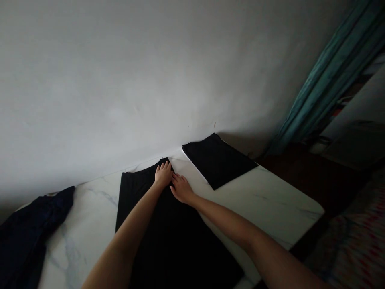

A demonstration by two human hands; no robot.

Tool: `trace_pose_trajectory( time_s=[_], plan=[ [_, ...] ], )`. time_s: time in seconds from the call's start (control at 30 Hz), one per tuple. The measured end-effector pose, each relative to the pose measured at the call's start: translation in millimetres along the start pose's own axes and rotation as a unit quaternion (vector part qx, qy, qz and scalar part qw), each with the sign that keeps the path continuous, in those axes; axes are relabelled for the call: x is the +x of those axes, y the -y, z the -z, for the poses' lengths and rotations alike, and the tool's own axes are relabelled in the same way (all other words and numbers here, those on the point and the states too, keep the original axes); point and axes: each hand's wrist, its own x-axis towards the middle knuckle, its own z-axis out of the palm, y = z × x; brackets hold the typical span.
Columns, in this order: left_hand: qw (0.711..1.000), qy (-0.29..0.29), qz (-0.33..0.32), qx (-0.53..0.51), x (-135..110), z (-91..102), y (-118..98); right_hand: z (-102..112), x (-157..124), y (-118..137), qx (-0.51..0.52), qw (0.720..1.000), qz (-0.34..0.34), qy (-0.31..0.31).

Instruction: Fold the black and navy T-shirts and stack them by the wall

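What lies furthest left: dark blue garment, crumpled, on the table's left end, well apart from the black one.
Table: white, marble-veined top, its far edge against the wall.
Black garment: spread flat mid-table. Its long axis runs from my near edge away to the wall, with the narrower end pointing at the wall and the wider end towards me.
Left hand: mine, flat and palm down, fingers towards the wall, pressing the garment's far right corner and gripping nothing.
Right hand: mine, flat, fingers spread, on the garment's right edge, touching my left hand.
Folded black cloth: flat rectangle by the wall, with bare table between it and the garment.
Curtain: teal, hanging beyond the table's right end.
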Motion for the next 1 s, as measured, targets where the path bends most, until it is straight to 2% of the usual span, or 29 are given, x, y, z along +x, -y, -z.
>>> trace_pose_trajectory(
  time_s=[0.17, 0.33, 0.4, 0.53, 0.63, 0.9, 1.0],
  plan=[
    [0.994, 0.017, -0.089, -0.061, -37.8, 10.5, -12.5, 18.0, -26.3, 1.7, -0.011, 0.999, 0.027, 0.015],
    [0.975, 0.036, -0.194, -0.098, -76.3, 11.5, -10.0, 36.3, -81.7, 3.7, 0.006, 0.999, 0.045, 0.008],
    [0.97, 0.038, -0.215, -0.105, -85.4, 12.4, -6.8, 42.8, -105.9, 2.7, 0.026, 0.999, 0.034, -0.001],
    [0.963, 0.041, -0.245, -0.108, -95.8, 15.3, -4.2, 54.5, -150.1, -0.6, 0.065, 0.997, -0.027, -0.001],
    [0.962, 0.038, -0.257, -0.088, -99.8, 16.9, -7.4, 62.8, -176.2, -1.5, 0.058, 0.995, -0.078, 0.004],
    [0.97, 0.026, -0.241, 0.004, -98.0, 18.9, -16.2, 76.1, -237.5, 4.9, -0.006, 0.973, -0.229, 0.01],
    [0.975, 0.026, -0.222, 0.009, -95.1, 18.3, -16.9, 73.7, -261.7, 8.0, -0.022, 0.967, -0.252, -0.023]
  ],
)
